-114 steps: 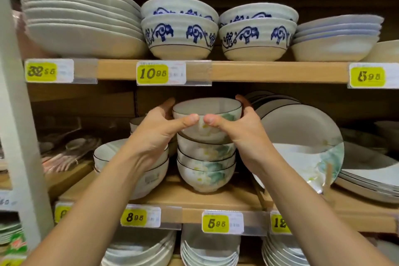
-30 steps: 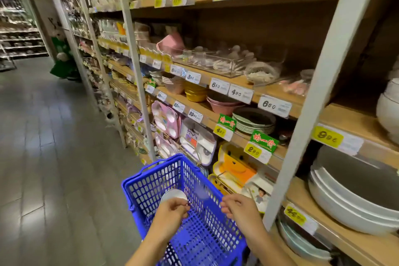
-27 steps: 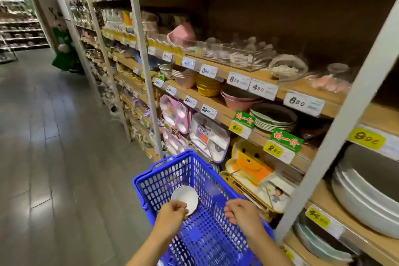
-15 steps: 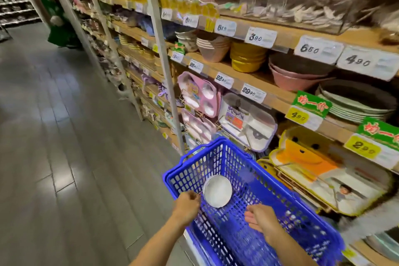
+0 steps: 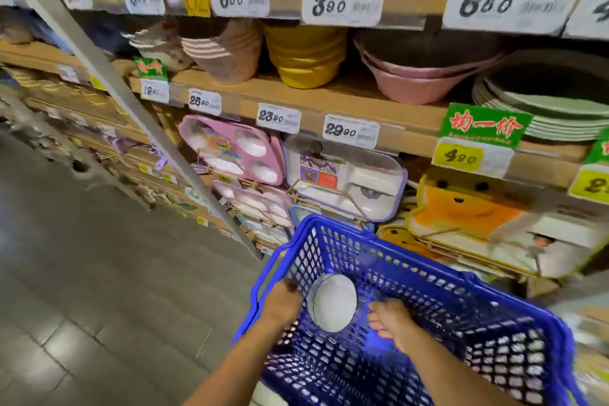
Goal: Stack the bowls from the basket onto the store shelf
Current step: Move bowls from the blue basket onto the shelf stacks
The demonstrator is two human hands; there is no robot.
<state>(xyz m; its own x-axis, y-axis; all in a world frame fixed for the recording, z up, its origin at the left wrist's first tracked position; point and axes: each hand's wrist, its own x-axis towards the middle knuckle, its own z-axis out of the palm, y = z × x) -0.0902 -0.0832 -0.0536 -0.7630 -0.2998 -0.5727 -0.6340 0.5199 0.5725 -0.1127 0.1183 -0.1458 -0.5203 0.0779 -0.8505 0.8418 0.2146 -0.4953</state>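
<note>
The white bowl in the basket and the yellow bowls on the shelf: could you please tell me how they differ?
The white bowl is single; the yellow bowls are nested in a stack. The white bowl is tipped, opening towards the camera; the yellow bowls stand upright. The white bowl is inside the blue basket, the yellow bowls on the wooden shelf. Both are round.

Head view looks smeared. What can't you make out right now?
Head view: left hand at the white round bowl; fingers behind its rim and motion-blurred, grip unclear.
Head view: the bowl's outside; only its inside faces the camera.
Head view: floor of the blue plastic mesh basket; forearms and the bottom edge hide part, so other bowls cannot be ruled out.
Head view: small print on the white price tags; blurred.
</note>
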